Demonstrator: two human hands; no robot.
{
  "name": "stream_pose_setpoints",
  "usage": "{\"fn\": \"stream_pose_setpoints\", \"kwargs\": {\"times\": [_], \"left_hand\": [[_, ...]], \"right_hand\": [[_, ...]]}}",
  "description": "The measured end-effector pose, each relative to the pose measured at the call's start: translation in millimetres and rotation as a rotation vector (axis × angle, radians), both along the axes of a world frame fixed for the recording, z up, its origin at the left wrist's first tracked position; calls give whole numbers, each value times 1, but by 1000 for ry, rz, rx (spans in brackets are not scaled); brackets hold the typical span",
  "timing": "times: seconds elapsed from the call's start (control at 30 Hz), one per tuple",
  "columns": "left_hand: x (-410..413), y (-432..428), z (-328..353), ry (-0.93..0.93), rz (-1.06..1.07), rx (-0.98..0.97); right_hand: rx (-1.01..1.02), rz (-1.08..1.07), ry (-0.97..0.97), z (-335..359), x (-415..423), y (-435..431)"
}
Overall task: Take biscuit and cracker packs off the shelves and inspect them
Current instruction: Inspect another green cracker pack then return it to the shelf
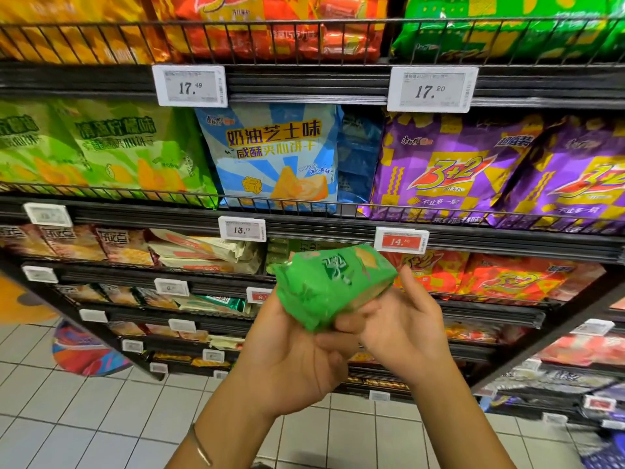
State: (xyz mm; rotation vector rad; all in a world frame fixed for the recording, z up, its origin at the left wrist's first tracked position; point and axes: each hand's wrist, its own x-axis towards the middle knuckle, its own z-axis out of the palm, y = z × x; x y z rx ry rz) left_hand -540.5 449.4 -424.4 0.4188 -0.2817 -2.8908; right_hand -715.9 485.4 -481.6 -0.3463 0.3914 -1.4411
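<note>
Head view: a green pack (334, 286) is held up before the middle shelves (304, 79). The left hand (294, 346) cups its lower end and the right hand (402, 330) curls round its right side, most fingertips hidden. The glossy, crinkled, blocky wrap is blurred and its print unreadable. The shelves are black with wire fronts, above a white tiled floor (67, 418).

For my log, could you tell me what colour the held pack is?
The pack is green; head view shows it best.
</note>
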Motion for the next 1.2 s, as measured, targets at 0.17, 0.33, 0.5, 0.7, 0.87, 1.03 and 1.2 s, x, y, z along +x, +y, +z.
{"fn": "stream_pose_setpoints", "kwargs": {"times": [0.17, 0.33, 0.5, 0.7, 0.87, 1.03, 1.2], "left_hand": [[8, -8, -18, -209, 109, -220], [21, -23, -26, -180, 275, -331], [23, -30, -27, -556, 465, -675], [26, -32, -25, -475, 568, -659], [20, -31, -24, -450, 581, -629], [22, -35, -32, -401, 561, -682], [20, -34, -38, -387, 604, -837]], "right_hand": [[114, -162, 40, -1, -8, 0], [28, -280, 19, -12, -15, 1], [3, -270, 224, -21, -17, 4], [-74, -306, 408, -16, -21, 9], [-106, -341, 476, -11, -25, 9], [-140, -358, 529, -11, -27, 9], [-124, -318, 458, -12, -29, 7]]}}
